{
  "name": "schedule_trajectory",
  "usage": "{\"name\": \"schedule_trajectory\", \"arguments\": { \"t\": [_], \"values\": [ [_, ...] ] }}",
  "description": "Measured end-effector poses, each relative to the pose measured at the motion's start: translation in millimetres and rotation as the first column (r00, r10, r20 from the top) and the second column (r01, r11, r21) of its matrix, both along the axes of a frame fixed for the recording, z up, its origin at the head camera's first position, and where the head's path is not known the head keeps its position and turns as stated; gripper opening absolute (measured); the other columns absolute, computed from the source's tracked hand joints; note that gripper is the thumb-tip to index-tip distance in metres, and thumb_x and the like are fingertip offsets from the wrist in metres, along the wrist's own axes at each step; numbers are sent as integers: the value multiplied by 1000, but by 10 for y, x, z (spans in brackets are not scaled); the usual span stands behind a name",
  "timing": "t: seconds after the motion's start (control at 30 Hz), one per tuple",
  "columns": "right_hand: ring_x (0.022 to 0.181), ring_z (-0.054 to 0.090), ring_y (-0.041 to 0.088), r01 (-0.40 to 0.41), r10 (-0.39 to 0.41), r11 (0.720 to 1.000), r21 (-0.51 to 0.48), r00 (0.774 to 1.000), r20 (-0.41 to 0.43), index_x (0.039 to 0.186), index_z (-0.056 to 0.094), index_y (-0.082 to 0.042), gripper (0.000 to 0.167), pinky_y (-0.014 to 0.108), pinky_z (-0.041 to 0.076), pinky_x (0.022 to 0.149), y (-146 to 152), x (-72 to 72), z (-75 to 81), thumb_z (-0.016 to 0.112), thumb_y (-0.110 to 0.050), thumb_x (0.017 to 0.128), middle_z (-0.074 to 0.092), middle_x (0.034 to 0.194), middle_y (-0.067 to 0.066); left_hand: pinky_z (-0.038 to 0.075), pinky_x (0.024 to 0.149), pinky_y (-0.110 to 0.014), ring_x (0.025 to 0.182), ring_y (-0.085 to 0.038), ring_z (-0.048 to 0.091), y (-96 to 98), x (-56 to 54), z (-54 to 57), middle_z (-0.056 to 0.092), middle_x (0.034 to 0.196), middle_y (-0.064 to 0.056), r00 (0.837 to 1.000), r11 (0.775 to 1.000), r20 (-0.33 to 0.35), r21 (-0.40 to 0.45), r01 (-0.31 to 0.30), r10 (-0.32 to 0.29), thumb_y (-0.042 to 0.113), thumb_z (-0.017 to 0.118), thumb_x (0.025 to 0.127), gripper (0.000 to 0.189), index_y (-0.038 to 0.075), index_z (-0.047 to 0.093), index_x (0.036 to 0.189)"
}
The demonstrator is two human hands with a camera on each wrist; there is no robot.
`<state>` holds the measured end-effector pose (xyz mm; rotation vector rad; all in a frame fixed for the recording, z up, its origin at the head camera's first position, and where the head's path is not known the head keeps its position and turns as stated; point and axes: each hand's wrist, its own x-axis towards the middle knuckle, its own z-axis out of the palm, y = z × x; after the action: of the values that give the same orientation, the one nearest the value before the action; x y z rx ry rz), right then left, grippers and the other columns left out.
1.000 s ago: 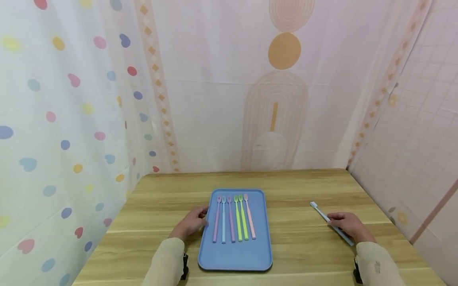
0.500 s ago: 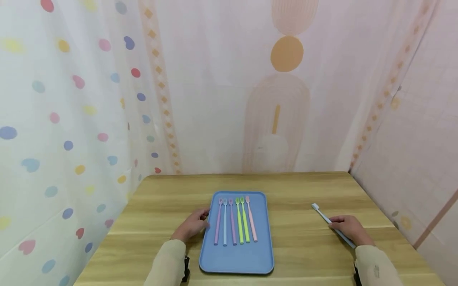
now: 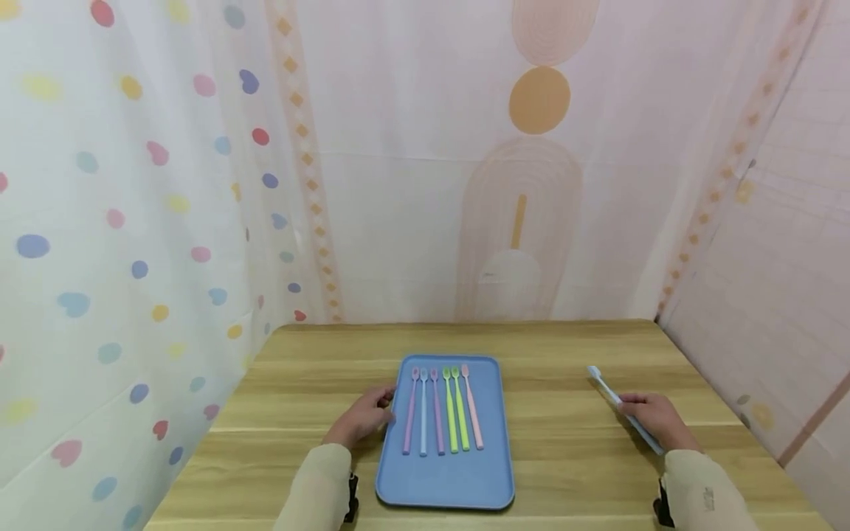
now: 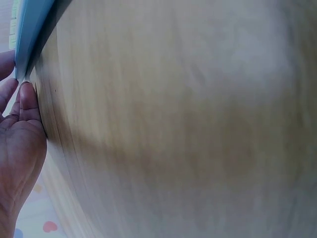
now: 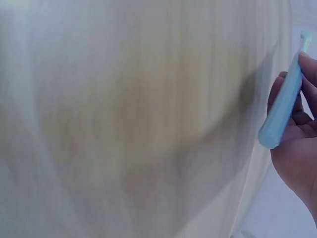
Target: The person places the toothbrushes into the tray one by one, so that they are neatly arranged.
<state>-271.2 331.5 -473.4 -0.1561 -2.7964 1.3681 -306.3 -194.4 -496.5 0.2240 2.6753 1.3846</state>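
My right hand (image 3: 654,419) grips a light blue toothbrush (image 3: 606,386) by its handle, at the right of the table. In the right wrist view the handle (image 5: 282,111) slants across the fingers, its butt end toward the camera, apart from the wood. My left hand (image 3: 361,414) holds the left rim of a blue tray (image 3: 445,483), thumb and fingertips at the edge. Only the tray's side (image 4: 34,29) shows in the left wrist view. Several toothbrushes lie side by side on the tray, among them a purple one (image 3: 410,417), a green one (image 3: 460,413) and a pink one (image 3: 473,413).
The wooden table (image 3: 551,442) has a patterned curtain (image 3: 398,221) hanging behind it and at both sides. Bare wood lies between the tray and my right hand.
The toothbrush in my right hand has risen a little, its bristle end most. My left hand stays at the tray's rim. The whole view has shifted slightly.
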Motion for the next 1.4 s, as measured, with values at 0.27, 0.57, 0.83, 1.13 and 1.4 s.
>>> {"name": "schedule_trajectory", "arguments": {
  "t": [0.27,0.57,0.83,1.13,1.4],
  "values": [
    [101,58,34,14,-14,1000,-26,1000,-20,125,62,10,44,36,46,76,-149,-112,-34,60,-24,96,62,120,28,38,100,-56,115,-34,47,-58,17,-52,53,128,-15,1000,1000,-24,-16,-16,16,0,65,84,62,3,50,144],
    [95,57,27,68,-70,991,-113,997,-18,123,64,9,40,32,44,73,-377,-74,-81,62,-20,95,64,117,24,40,97,-54,114,-34,46,-65,94,-101,52,126,-15,1000,1000,-7,-9,-30,30,0,64,83,62,2,50,144],
    [93,55,26,125,-135,970,-207,990,-33,123,62,11,41,31,44,72,-563,-138,-117,61,-19,95,62,118,26,39,98,-54,114,-34,45,-44,84,-88,51,127,-14,1000,1000,-8,2,-28,28,0,64,84,63,2,49,145],
    [84,57,15,163,-188,935,-314,981,-53,126,59,13,43,26,46,69,-774,-133,-106,59,-19,97,67,110,22,37,101,-55,117,-34,45,13,49,-65,51,129,-15,1000,1000,4,16,-25,25,0,64,84,62,1,49,145],
    [78,60,19,174,-203,917,-358,978,-45,124,60,13,40,28,46,64,-1085,-190,-47,57,-16,96,67,101,23,36,102,-55,116,-34,46,18,7,-21,52,127,-15,1000,1000,-20,-3,-7,7,0,64,83,63,0,49,144]
  ]
}}
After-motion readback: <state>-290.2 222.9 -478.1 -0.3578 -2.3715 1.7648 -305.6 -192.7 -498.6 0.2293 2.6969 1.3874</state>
